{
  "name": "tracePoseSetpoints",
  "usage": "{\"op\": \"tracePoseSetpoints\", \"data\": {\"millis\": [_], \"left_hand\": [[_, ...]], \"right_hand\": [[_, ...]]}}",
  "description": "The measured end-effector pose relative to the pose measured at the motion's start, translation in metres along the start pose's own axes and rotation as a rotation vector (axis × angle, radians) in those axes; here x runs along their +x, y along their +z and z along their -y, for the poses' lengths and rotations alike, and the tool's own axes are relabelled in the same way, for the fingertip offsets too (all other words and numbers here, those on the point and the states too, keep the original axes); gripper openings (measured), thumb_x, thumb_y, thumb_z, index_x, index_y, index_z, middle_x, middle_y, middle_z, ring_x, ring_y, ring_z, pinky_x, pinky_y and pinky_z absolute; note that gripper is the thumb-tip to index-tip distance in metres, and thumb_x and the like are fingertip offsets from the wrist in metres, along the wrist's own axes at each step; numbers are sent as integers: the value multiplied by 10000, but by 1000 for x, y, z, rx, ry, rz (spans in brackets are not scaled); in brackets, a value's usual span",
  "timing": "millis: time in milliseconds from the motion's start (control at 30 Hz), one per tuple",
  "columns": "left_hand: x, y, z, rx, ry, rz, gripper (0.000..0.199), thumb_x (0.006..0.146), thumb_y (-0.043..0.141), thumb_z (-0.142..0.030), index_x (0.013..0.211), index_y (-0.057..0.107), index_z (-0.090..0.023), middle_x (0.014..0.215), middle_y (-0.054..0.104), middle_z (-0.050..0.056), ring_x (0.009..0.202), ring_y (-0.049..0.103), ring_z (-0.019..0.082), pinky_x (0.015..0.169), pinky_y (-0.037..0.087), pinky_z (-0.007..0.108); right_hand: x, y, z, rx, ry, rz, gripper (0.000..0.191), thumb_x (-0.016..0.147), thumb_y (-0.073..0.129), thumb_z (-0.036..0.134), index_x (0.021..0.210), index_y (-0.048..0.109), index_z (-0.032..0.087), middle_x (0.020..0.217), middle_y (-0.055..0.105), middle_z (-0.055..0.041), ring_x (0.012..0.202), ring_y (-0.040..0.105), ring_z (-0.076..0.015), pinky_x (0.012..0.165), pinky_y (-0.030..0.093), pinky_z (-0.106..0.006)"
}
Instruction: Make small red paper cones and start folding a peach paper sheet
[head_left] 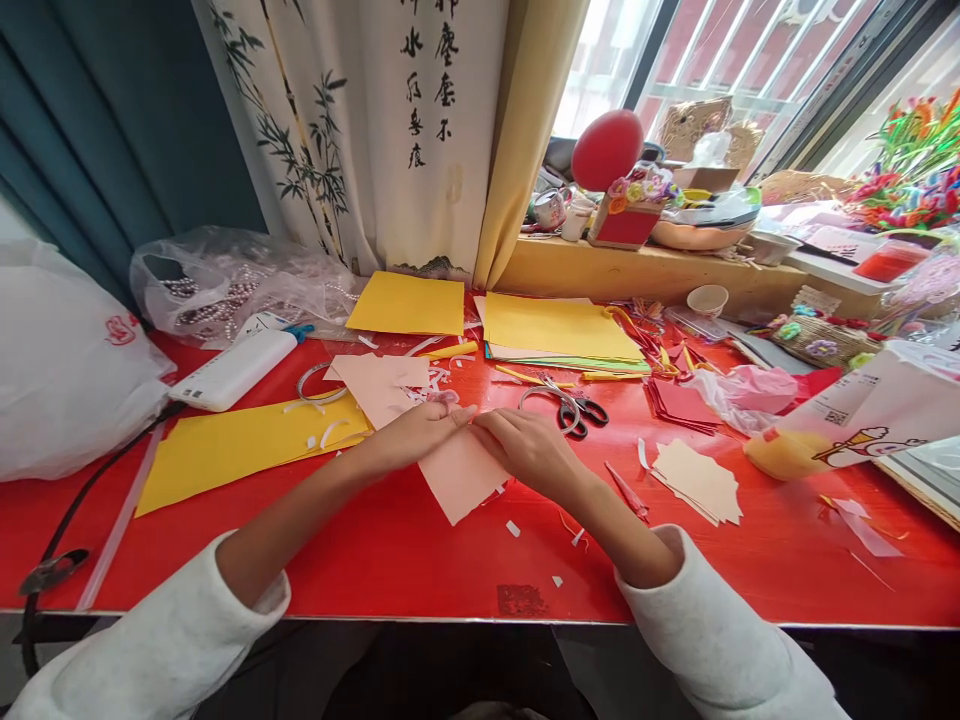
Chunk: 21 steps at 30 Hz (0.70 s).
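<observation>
Both hands meet over a pale pink sheet of paper (465, 478) near the middle of the red table. My left hand (426, 432) has its fingers together at the sheet's upper part, and the fingertips touch those of my right hand (525, 445). The fingers of my right hand are bent and pressed together near the same spot; any small piece between the fingertips is too hidden to make out. Another pale pink piece (375, 385) lies to the left, under white paper scraps. Black-handled scissors (574, 412) rest just beyond my right hand, under a bangle on my right wrist side.
Yellow sheets (555, 325) and a yellow card (411, 303) lie at the back. A long yellow sheet (217, 450) is on the left, near a white device (236, 370) and plastic bags. Cream cards (697, 480), red cards (679, 405) and a paper cup (862, 410) occupy the right.
</observation>
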<state>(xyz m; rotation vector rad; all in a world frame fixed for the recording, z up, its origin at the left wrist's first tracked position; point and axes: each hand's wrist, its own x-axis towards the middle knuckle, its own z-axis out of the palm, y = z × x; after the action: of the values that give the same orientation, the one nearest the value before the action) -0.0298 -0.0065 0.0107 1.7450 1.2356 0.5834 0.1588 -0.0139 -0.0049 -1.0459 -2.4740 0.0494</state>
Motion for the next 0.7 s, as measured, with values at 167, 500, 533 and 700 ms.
{"op": "tracePoseSetpoints", "data": {"millis": [167,500,533,700], "left_hand": [[-1,0,-5,74,2,19,528,822,408,-677,721,540,-176,765,549,19,719,503,159,665,407,279],[-3,2,-7,334,100,-86,375,927,320,-482,705,448,-209,731,554,18,752,539,190,772,407,321],[-3,1,-9,356,121,-82,358,934,307,-453,714,450,-209,744,564,22,757,543,192,781,406,323],[-5,1,-15,381,140,-86,369,938,285,-448,690,425,-214,686,529,15,743,545,192,781,417,323]], "right_hand": [[-1,-3,-3,-92,-78,38,397,1006,283,289,918,648,163,837,712,-121,734,608,-200,646,349,-323],[4,5,-1,612,291,28,235,926,483,382,878,604,187,772,642,-19,671,528,-129,604,366,-245],[4,4,0,662,307,31,243,921,489,391,875,607,184,770,631,-15,678,516,-126,601,361,-241],[6,-1,3,725,329,33,262,909,491,403,843,605,177,741,582,-7,662,464,-121,574,330,-240]]}}
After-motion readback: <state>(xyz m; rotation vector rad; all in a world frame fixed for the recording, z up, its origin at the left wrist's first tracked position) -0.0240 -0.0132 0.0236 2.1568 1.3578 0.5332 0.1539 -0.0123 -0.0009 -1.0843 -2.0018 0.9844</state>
